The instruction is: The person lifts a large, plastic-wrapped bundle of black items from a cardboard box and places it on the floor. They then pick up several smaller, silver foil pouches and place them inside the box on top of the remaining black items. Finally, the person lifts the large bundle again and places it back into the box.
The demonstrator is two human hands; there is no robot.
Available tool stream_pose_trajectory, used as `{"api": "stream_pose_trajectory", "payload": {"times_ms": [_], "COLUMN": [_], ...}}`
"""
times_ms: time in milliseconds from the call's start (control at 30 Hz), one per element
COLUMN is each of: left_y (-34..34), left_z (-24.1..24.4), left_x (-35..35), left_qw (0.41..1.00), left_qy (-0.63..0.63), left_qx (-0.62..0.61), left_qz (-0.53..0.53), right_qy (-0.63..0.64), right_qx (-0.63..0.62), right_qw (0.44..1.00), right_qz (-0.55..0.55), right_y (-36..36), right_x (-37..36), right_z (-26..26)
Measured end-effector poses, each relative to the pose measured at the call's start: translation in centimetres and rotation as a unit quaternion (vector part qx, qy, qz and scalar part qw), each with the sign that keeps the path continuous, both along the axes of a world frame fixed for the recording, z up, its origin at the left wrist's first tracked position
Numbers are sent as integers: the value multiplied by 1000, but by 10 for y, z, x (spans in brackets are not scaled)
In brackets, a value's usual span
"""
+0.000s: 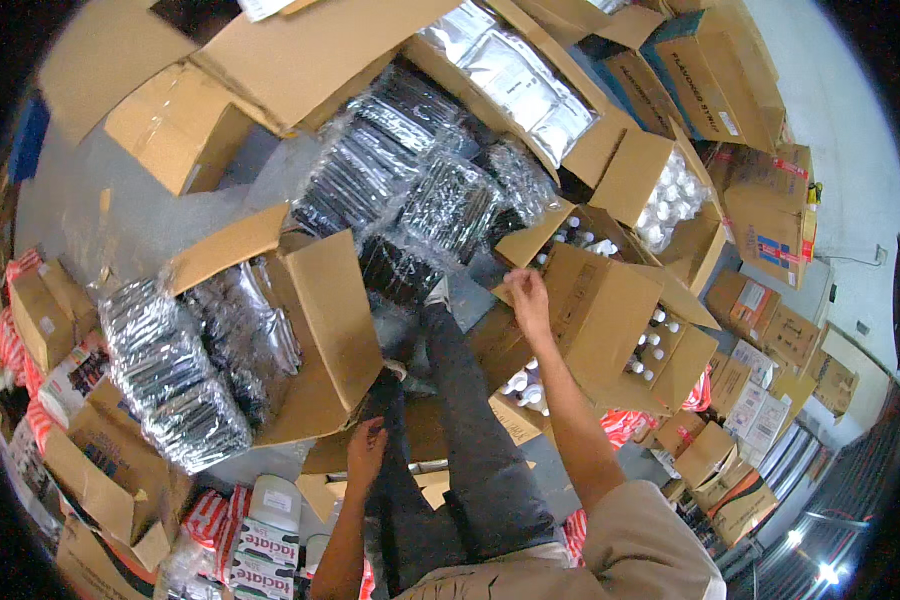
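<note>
My left hand (366, 450) hangs beside my left thigh, near the lower edge of an open cardboard box (337, 300), its fingers loosely curled with nothing seen in them. My right hand (526, 289) is raised over the near edge of a box of white-capped bottles (574, 238); its fingers are bent and partly hidden, so what it touches is unclear. Stacks of dark items in clear plastic wrap (450, 202) lie on the floor ahead of my feet. The open box holds silvery wrapped packs (270, 322), with another wrapped stack (172, 375) lying along its left side.
A long box of silver pouches (510, 82) stands ahead. At the right are a box of clear-bagged white items (675, 195), more bottles (649, 345) and stacked cartons (765, 195). Red-and-white striped bags (214, 525) lie at the lower left. A closed carton (165, 127) sits at the upper left.
</note>
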State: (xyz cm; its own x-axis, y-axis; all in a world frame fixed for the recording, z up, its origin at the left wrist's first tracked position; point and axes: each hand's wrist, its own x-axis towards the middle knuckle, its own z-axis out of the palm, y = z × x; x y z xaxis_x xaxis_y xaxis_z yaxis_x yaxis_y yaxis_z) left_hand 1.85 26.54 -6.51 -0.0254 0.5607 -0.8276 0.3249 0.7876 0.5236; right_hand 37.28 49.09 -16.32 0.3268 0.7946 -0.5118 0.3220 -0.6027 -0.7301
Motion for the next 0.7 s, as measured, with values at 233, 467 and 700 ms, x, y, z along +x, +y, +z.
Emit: {"api": "stream_pose_trajectory", "payload": {"times_ms": [233, 467, 700], "left_y": [-5, -2, -25], "left_z": [-40, -48, -49], "left_x": [39, 42, 33], "left_qw": [999, 971, 966], "left_qy": [14, -30, 13], "left_qx": [-42, -160, -126], "left_qz": [11, 177, 226], "right_qy": [-65, 77, 86], "right_qx": [189, -10, -92], "right_qw": [975, 977, 951], "right_qz": [-96, -198, -282], "right_y": [218, 345, 392], "right_x": [102, 116, 143], "right_z": [-101, -199, -303]}}
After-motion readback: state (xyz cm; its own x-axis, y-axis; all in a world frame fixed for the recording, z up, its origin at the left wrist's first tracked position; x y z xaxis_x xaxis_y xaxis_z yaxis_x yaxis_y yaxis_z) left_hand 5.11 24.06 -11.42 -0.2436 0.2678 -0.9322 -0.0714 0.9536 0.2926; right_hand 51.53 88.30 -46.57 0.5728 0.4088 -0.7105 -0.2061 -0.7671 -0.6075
